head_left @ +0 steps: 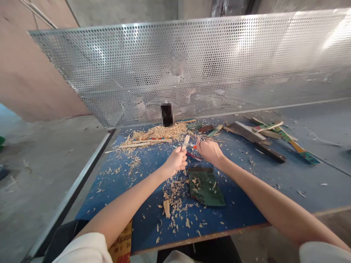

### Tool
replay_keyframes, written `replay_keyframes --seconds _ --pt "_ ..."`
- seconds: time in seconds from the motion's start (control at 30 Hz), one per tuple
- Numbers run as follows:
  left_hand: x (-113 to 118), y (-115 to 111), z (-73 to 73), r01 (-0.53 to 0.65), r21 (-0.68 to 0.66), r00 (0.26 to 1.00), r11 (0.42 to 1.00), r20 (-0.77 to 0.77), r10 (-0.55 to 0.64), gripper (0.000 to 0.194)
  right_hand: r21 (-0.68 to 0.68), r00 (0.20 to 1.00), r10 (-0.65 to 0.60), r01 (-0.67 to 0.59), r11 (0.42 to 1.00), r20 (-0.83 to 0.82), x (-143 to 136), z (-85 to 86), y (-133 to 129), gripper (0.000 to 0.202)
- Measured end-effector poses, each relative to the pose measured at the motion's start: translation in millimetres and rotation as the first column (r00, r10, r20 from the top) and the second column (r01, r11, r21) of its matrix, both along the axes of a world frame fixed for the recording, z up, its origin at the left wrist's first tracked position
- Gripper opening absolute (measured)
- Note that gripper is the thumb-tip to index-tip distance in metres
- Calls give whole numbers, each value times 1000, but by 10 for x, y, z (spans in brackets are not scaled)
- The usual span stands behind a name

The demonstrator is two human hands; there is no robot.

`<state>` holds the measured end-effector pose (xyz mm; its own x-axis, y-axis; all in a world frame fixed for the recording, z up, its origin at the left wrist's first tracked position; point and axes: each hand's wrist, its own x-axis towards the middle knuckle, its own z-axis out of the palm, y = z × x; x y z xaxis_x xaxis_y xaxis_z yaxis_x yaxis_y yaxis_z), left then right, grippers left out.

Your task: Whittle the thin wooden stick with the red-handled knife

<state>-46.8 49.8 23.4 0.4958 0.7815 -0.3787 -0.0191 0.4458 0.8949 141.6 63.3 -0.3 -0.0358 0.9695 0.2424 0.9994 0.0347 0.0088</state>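
My left hand [177,160] is closed around a short pale wooden stick [186,140] that pokes up from the fist. Just to its right, my right hand [208,150] grips a small knife with an orange part [192,146] laid against the stick. Both hands hover over a blue tabletop [241,208] strewn with wood shavings [175,193]. A dark green sheet [205,186] lies flat just below the hands.
A heap of shavings [161,132] and thin wood strips [148,141] lie at the back left. Painted wood offcuts [274,137] are scattered to the right. A perforated metal screen [192,65] stands behind the table, with a small dark object [166,114] at its foot.
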Motion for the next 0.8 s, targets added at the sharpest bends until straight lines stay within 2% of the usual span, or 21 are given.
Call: replay_keyframes --seconds 0.2,0.33,0.43,0.53,0.63,0.7,0.8 --pt "-65 22 151 71 -29 997 997 -42 -72 14 13 998 28 -28 1000 57 84 10 55 63" --pt "-37 -13 146 87 -5 992 996 -91 -87 13 0 997 49 -49 999 65 119 33 76 63" --pt "25 -47 10 -14 165 975 986 -216 50 17 3 998 33 -33 999 45 52 30 57 64" --pt "78 -59 -157 -79 392 892 917 -384 240 18 12 1000 -9 9 1000 -1 -90 3 18 64" --pt "108 -75 -207 -102 513 807 852 -458 373 17 36 998 -53 54 998 -31 -215 -18 -19 65" --pt "111 -87 -142 -133 457 832 880 -431 350 17 40 996 -71 73 997 -47 -241 -14 -33 65" --pt "72 -75 45 -103 173 954 979 -262 147 15 14 996 -69 70 997 -52 -188 13 -30 62"
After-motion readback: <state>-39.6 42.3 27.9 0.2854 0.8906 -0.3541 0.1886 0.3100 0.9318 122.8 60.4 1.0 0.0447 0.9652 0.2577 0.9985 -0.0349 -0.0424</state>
